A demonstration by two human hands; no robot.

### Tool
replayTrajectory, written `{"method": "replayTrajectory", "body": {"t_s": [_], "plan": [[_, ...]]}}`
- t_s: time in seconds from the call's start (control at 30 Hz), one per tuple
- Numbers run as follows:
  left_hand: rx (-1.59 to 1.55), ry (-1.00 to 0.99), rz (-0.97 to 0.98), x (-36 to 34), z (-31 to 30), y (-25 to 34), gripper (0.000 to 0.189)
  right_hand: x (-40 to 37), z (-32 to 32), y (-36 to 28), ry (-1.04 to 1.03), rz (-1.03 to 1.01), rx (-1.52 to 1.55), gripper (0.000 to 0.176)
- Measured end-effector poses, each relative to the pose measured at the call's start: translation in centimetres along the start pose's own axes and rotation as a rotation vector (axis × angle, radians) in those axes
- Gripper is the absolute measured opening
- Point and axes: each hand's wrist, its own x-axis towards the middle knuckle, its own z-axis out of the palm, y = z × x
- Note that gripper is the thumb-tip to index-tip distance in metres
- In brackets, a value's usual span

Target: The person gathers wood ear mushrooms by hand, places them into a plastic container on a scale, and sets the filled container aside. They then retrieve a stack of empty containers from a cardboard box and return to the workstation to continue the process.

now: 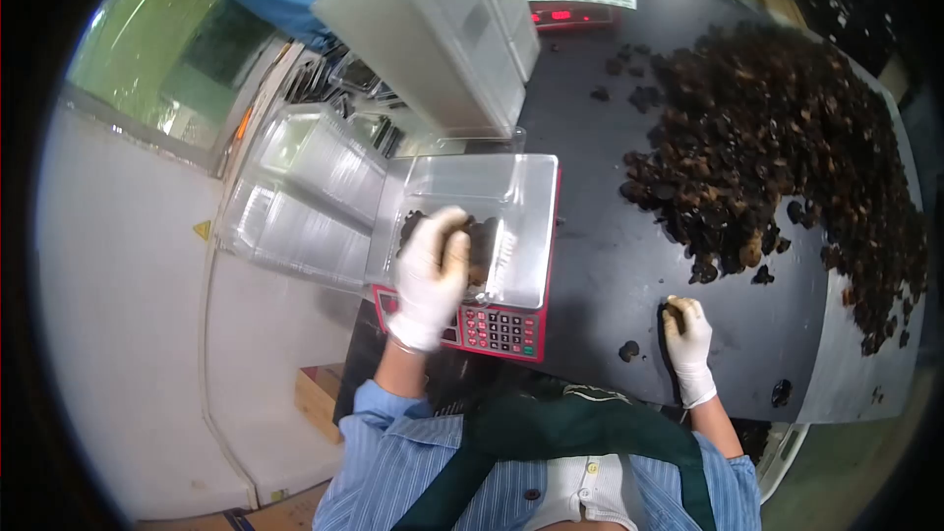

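Note:
My left hand (pixel 433 275), in a white glove, is over a clear plastic tray (pixel 503 226) on the scale. Its fingers are loosely bent, thumb and fingertips apart, above dark wood ear mushrooms (pixel 482 246) in the tray. Whether the fingertips touch them is hard to see. The tray rests on the metal pan (pixel 539 206) of a red scale (pixel 500 330) with a keypad. My right hand (pixel 688 344), gloved too, rests low over the dark table with fingers curled together. What lies inside those fingers, if anything, is hidden.
A large heap of wood ear mushrooms (pixel 777 138) covers the table's right side. One loose piece (pixel 629 350) lies left of my right hand. Nested clear trays (pixel 305 197) stand left of the scale, with a tall stack of plastic containers (pixel 433 34) behind. A second scale (pixel 575 16) is farther back.

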Motion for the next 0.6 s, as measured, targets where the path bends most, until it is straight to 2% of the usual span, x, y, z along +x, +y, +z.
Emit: {"method": "replayTrajectory", "body": {"t_s": [0.03,0.13,0.17,0.2,0.27,0.33,0.43,0.53,0.6], "plan": [[0.046,0.072,-0.042,0.4,-1.0,-1.8,0.017,0.3,0.8,0.6,0.038,0.105,0.155,0.021],[0.239,-0.229,0.097,0.8,-3.0,-7.6,0.023,3.2,1.9,-3.6,-0.025,0.165,0.392,0.021],[0.223,-0.217,0.101,-0.1,-2.4,-8.9,0.025,4.4,2.4,-6.2,-0.064,0.15,0.44,0.021],[0.183,-0.207,0.099,-0.2,-2.4,-9.0,0.026,5.6,3.0,-8.7,-0.12,0.081,0.465,0.022],[0.068,-0.162,0.073,-0.1,-3.1,-8.7,0.028,7.8,4.8,-13.2,-0.144,-0.181,0.533,0.027],[-0.081,-0.089,0.016,0.2,-4.2,-8.2,0.032,9.5,6.5,-17.2,-0.206,-0.294,0.575,0.027],[-0.148,-0.124,-0.03,0.0,-4.7,-9.1,0.038,11.2,10.2,-21.3,-0.218,-0.529,0.487,0.034],[-0.007,-0.179,0.057,-1.2,-3.6,-10.2,0.04,11.1,13.2,-23.1,-0.39,-0.64,0.025,0.049],[0.008,-0.155,0.122,-1.6,-3.4,-10.7,0.04,11.1,13.8,-22.8,-0.337,-0.628,0.086,0.052]]}}
